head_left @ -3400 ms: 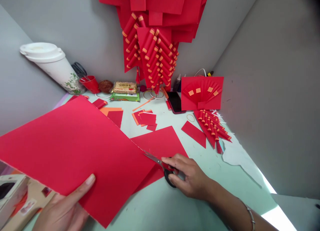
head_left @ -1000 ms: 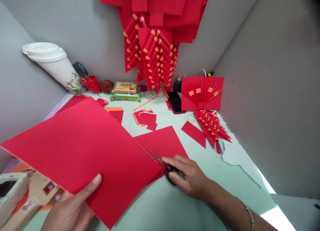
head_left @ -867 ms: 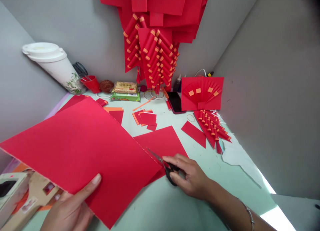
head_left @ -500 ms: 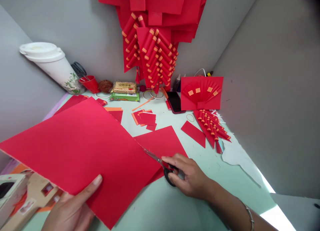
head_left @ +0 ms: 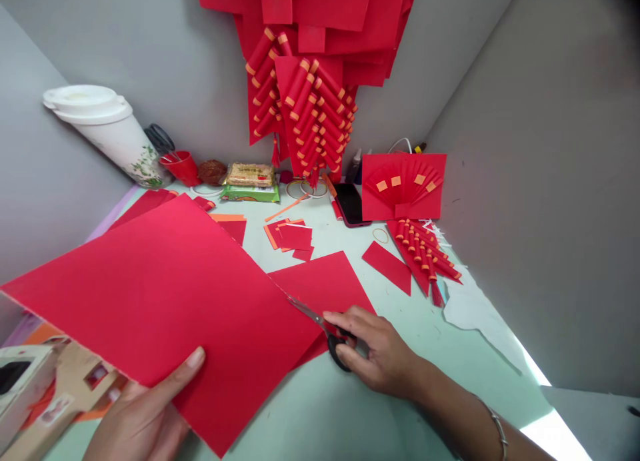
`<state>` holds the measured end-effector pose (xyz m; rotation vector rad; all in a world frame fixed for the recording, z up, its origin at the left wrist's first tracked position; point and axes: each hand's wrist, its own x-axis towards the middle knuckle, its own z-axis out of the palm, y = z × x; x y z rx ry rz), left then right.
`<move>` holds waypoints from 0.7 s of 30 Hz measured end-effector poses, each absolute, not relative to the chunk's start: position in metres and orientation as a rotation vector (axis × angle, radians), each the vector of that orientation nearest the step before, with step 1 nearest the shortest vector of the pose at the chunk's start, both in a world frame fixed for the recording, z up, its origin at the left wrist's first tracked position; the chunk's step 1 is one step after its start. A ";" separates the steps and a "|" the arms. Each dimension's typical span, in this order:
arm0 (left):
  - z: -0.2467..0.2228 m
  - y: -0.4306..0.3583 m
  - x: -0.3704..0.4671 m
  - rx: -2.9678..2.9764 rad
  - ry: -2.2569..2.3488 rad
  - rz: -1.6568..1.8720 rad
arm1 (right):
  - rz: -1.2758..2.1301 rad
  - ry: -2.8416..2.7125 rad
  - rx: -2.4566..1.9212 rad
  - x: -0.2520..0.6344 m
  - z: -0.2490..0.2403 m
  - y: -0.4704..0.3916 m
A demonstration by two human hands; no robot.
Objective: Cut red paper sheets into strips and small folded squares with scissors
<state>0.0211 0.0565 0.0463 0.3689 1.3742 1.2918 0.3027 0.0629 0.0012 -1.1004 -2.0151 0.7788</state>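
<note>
A large red sheet (head_left: pixel 200 288) is held up at the left and centre, tilted over the table. My left hand (head_left: pixel 150 408) grips its lower edge, thumb on top and fingers underneath. My right hand (head_left: pixel 377 348) has its fingers in the black handles of small scissors (head_left: pixel 336 348). The scissors' blades lie along the sheet's right edge and look nearly closed. Beneath the held sheet, another red sheet (head_left: pixel 335 281) lies on the pale green table (head_left: pixel 450 381).
Small red and orange pieces (head_left: pixel 295 236), a red strip (head_left: pixel 387 268) and a phone (head_left: pixel 350 203) lie beyond my hands. A red fan card (head_left: pixel 404 188) stands at the back right. A white cup (head_left: pixel 110 131) leans at the left. Red paper decorations (head_left: pixel 315 114) hang behind.
</note>
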 end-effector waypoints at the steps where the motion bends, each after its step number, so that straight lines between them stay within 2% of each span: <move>1: 0.046 0.056 0.021 0.370 1.374 1.292 | 0.792 -2.012 -1.097 0.303 0.001 0.063; 16: 0.039 0.054 0.020 0.364 1.358 1.239 | 1.447 -1.560 -1.146 0.299 0.002 0.067; 21: 0.043 0.056 0.024 0.275 1.315 1.293 | 1.499 -1.562 -1.167 0.296 0.003 0.068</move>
